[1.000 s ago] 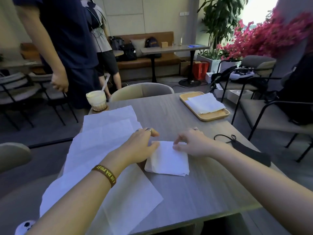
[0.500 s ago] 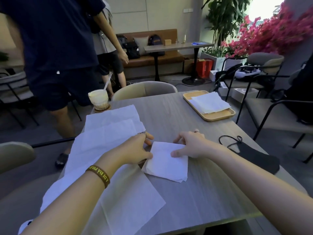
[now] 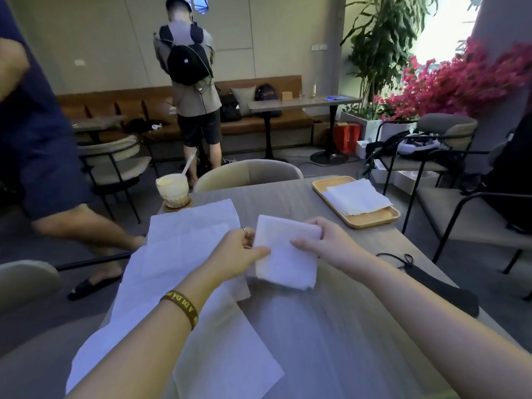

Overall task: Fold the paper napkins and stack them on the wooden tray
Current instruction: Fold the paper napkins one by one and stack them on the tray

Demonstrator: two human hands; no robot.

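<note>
A folded white napkin (image 3: 283,251) is lifted off the grey table (image 3: 339,326), held between both hands. My left hand (image 3: 239,254) pinches its left edge; my right hand (image 3: 325,240) grips its right side with the thumb on top. Several unfolded napkins (image 3: 184,263) lie spread on the table's left part, under my left arm. The wooden tray (image 3: 371,221) sits at the far right of the table with folded napkins (image 3: 357,197) stacked on it.
A drink glass with a straw (image 3: 172,190) stands on a coaster at the far left corner. A black pouch with a cord (image 3: 443,286) lies at the right edge. Chairs surround the table; a person stands close at left, another further back.
The folded napkin, pressed flat on the table before, is now raised off it in both hands. The view tilted upward, and the person at left shifted.
</note>
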